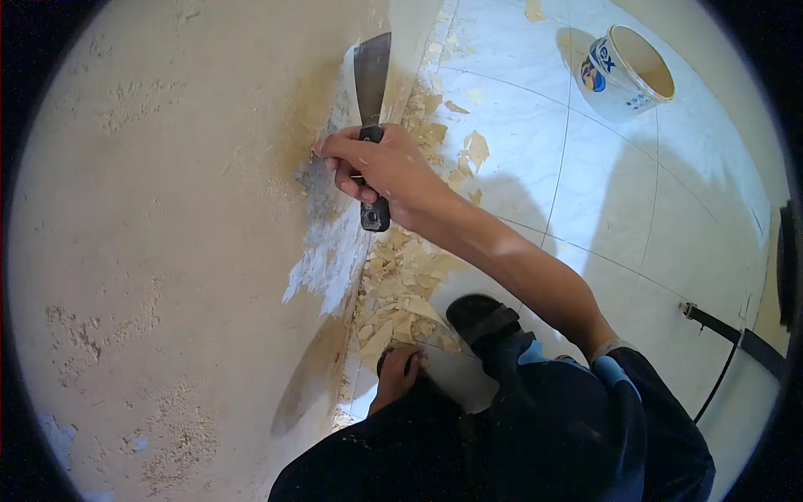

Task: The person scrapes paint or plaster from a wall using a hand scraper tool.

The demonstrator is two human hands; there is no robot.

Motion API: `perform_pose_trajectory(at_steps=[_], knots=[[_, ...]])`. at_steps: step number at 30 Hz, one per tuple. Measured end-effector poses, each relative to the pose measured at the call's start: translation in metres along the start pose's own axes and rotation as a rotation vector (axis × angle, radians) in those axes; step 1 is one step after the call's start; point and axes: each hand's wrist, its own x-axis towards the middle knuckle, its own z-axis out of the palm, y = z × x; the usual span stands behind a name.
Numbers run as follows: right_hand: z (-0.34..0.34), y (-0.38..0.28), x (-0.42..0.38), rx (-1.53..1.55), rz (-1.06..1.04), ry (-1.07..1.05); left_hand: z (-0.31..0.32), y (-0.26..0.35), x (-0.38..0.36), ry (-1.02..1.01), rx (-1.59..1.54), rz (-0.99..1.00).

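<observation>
My right hand (376,167) is closed round the black handle of a putty knife (372,79). Its broad metal blade points away from me and overlaps the wall (192,209) in this view. Right behind the hand, the beige paint has come off in a patch of bare white and grey (330,251), low on the wall. My left hand (396,378) is down by my foot, low beside the wall; its fingers are small and partly lost against a dark shoe. Loose paint flakes (401,314) lie heaped along the wall's foot.
A white plastic bucket (615,84) with blue lettering stands tilted in view at the upper right. Pale floor tiles (535,125) carry scattered flakes. My black sandal (483,320) is beside the flakes. A black strap-like bar (728,330) and a thin cable are at the right.
</observation>
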Motion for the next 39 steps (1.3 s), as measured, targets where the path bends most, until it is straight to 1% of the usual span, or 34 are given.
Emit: perform_pose_trajectory(at_steps=[1,3,4,7,8,9,10,11,12,14,15,16,17,18,19,20,22,23,25,29,32,34,36,38,39], knots=[[-0.001,-0.001,0.001,0.000,-0.007,0.000,0.000,0.000,0.000,0.014,0.021,0.021],[-0.002,-0.001,0.002,0.139,-0.017,0.010,-0.003,0.004,0.000,0.024,0.048,0.039],[-0.006,-0.002,0.003,0.145,-0.016,0.010,-0.007,0.011,0.002,0.020,0.033,0.037],[-0.025,-0.013,0.003,0.333,-0.149,0.228,-0.005,0.009,0.001,0.021,0.026,0.035],[-0.034,-0.009,-0.003,0.337,-0.153,0.231,-0.002,0.006,0.000,0.029,0.031,0.035],[-0.045,0.003,-0.012,0.307,-0.056,0.184,-0.001,0.006,-0.001,0.023,0.035,0.039],[-0.053,0.015,-0.019,0.275,0.038,0.138,0.000,0.007,0.000,0.061,0.032,0.068],[-0.055,0.028,-0.024,0.000,0.086,0.215,0.000,0.007,0.002,0.098,0.028,0.096],[-0.053,0.036,-0.029,0.005,0.082,0.224,0.000,0.006,0.004,0.088,0.031,0.099],[-0.046,0.048,-0.034,-0.384,-0.249,0.279,-0.001,0.005,0.003,0.021,0.068,0.047],[-0.042,0.045,-0.032,-0.440,-0.339,0.286,-0.001,0.009,0.002,0.012,0.071,0.039],[-0.036,0.044,-0.025,-0.432,-0.334,0.288,-0.002,0.016,0.005,0.071,0.071,0.061],[-0.029,0.042,-0.017,-0.481,-0.521,0.283,-0.002,0.020,0.008,0.135,0.073,0.085],[-0.025,0.040,-0.008,-0.529,-0.709,0.276,-0.001,0.019,0.008,0.137,0.081,0.084],[-0.027,0.042,0.003,-0.672,-0.790,0.251,0.001,0.015,0.007,0.123,0.083,0.046],[-0.028,0.042,0.009,-0.668,-0.794,0.246,0.003,0.013,0.007,0.110,0.083,0.009],[-0.028,0.041,0.019,-0.773,-1.091,0.109,0.005,0.015,0.008,0.133,0.097,-0.001],[-0.028,0.043,0.021,-0.766,-1.091,0.106,0.006,0.016,0.008,0.149,0.109,-0.014],[-0.031,0.046,0.021,-0.854,-1.182,0.046,0.005,0.014,0.008,0.153,0.121,-0.014],[-0.030,0.044,0.025,-0.847,-1.168,0.034,0.006,0.010,0.007,0.168,0.116,0.013],[-0.029,0.042,0.036,-0.902,-1.171,0.046,0.010,0.002,0.004,0.168,0.146,0.025],[-0.030,0.040,0.050,-0.801,-1.241,0.179,0.010,0.000,0.003,0.145,0.137,0.010],[-0.042,0.023,0.064,-0.582,-1.034,0.446,0.010,0.001,0.002,0.129,0.127,-0.010],[-0.071,0.005,0.068,-0.367,-0.636,0.424,0.009,0.006,0.004,0.161,0.131,-0.009],[-0.077,-0.007,0.055,-0.210,-0.378,0.315,0.009,0.003,0.003,0.159,0.131,-0.006]])
